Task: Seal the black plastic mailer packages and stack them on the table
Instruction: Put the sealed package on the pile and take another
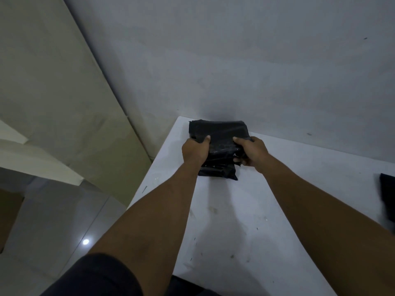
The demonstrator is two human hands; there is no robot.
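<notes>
- Off at the right margin, a dark object (387, 195), blurred and cut by the frame (too unclear to name), well apart from the stack of black mailers (218, 170).
- In the way: two bare forearms reaching across the table (288, 210), hiding both side edges of the stack.
- Stack sitting at the far left corner of the table, close to the wall (235, 60).
- Left hand (195, 150) clamped on the left edge of the top mailer (220, 132), thumb on top, fingers curled round the side.
- Right hand (251, 153) clamped on the right edge likewise, thumb above, fingers tucked beneath.
- Table white and flat, scuffed with small dark specks and smudges.
- Wall plain grey, dimly lit; to the left a tall beige panel (53, 92), leaning.
- Below that, glossy tiled floor (53, 221) with one bright light spot, and a brown cardboard box (8, 214) at the frame's edge.
- Mailers of thin, crinkled, faintly shiny plastic, roughly rectangular, puffed.
- Dark sleeve (96, 276) at the bottom.
</notes>
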